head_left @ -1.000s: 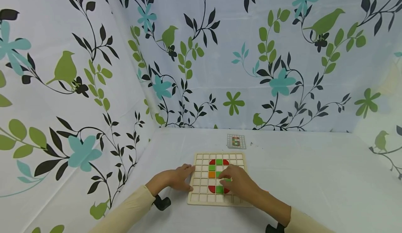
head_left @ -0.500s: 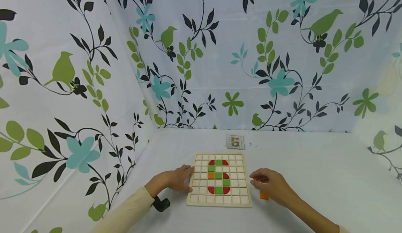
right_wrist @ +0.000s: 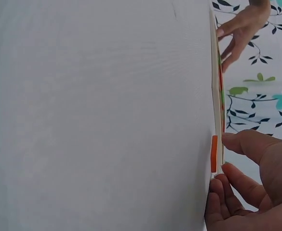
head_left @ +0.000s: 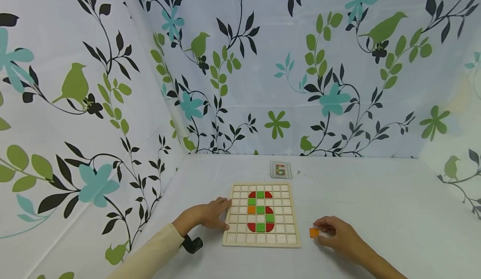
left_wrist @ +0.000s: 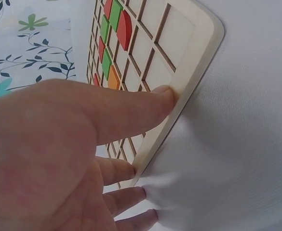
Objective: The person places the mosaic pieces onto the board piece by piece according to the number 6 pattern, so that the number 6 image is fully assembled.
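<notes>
A wooden grid board (head_left: 230,238) with red, green and orange tiles in several cells lies on the white table. My left hand (head_left: 210,215) rests at its left edge with fingers stretched out; in the left wrist view the thumb (left_wrist: 160,98) touches the board's rim. Right of the board, an orange square tile (head_left: 313,232) lies on the tabletop. Thumb and forefinger of my right hand (head_left: 340,237) stand on either side of this tile, with a gap between them. Seen from the right wrist, the orange tile (right_wrist: 214,154) sits just beyond those fingertips.
Behind the board lies a small card (head_left: 280,170) with a grid and a coloured figure. Tiny dark specks (head_left: 299,172) dot the table beside it. A curtain (head_left: 240,82) patterned with leaves and birds hangs along the back and left side.
My right hand has left the board and moved right to the orange tile. A red tile and a green tile, earlier under that hand, now show on the board. The left hand stays put.
</notes>
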`<state>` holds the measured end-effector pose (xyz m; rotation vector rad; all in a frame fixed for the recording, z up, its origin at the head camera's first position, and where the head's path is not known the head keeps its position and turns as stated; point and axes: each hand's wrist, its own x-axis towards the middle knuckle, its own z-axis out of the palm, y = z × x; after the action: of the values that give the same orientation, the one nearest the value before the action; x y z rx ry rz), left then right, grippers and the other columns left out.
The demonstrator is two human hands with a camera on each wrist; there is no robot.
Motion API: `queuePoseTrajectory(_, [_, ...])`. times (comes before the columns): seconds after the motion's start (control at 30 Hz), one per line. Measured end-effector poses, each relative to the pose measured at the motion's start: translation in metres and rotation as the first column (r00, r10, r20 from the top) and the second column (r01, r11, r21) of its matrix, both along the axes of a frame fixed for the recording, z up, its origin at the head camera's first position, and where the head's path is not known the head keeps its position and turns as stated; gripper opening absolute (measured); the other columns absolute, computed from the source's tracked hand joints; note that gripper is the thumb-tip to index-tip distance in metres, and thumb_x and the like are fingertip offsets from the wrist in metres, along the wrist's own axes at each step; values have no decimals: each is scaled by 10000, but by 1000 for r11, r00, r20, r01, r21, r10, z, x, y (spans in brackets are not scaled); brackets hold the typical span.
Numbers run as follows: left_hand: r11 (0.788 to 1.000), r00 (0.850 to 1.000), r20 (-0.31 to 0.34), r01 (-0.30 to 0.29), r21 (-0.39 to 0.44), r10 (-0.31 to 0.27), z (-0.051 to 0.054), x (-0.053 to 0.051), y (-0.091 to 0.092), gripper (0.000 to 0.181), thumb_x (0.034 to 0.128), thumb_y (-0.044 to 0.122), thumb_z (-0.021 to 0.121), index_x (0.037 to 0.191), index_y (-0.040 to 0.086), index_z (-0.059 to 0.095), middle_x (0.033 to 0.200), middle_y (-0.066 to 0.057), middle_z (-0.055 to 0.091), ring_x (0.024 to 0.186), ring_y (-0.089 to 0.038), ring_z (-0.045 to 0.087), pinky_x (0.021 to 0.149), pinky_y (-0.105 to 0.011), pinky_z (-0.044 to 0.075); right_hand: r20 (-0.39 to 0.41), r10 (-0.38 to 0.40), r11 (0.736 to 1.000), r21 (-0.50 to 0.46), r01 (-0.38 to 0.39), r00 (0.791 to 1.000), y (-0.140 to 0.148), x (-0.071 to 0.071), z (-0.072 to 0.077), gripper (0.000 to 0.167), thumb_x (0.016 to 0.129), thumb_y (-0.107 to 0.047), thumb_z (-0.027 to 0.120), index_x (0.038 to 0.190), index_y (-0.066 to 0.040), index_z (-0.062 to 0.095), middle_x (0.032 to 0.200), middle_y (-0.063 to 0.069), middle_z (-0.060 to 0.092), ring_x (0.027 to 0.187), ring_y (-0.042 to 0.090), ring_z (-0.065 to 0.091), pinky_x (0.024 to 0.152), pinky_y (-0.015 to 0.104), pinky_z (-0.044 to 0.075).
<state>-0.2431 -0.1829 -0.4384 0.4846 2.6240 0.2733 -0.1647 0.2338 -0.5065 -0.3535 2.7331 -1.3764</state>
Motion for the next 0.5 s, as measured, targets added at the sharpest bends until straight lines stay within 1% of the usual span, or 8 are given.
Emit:
queuePoseTrajectory(0.23, [1000, 1000, -1, 5, 8, -5, -3, -2, -1, 879, 951, 338, 797, 1649, 78, 329, 1683, -166, 317, 1541, -344, 369, 1215, -545, 368, -89, 38, 995, 92, -29, 995, -3, 1, -1, 386, 848, -219, 896, 1161, -79, 719, 1100, -7, 661, 975, 66, 627, 882, 230, 562])
queuePoseTrajectory(0.43, [1000, 1000, -12, 5, 0, -5, -6, -4, -2, 876, 949, 353, 795, 1649, 94, 336, 1684, -154, 322, 1540, -336, 372, 1213, -545, 372, -159, 65, 989, 138, -43, 985, -6, 2, 0, 329, 857, -181, 888, 1127, -85, 726, 1079, -27, 652, 947, 76, 620, 854, 250, 570])
queuePoseTrajectory(0.5, [1000, 1000, -13, 7, -3, -7, -6, -4, -2, 877, 950, 357, 795, 1649, 96, 335, 1684, -152, 323, 1539, -333, 375, 1212, -544, 375, -171, 68, 988, 150, -43, 983, -6, 2, 0, 291, 862, -171, 882, 1103, -106, 732, 1062, -43, 651, 942, 68, 618, 852, 251, 569])
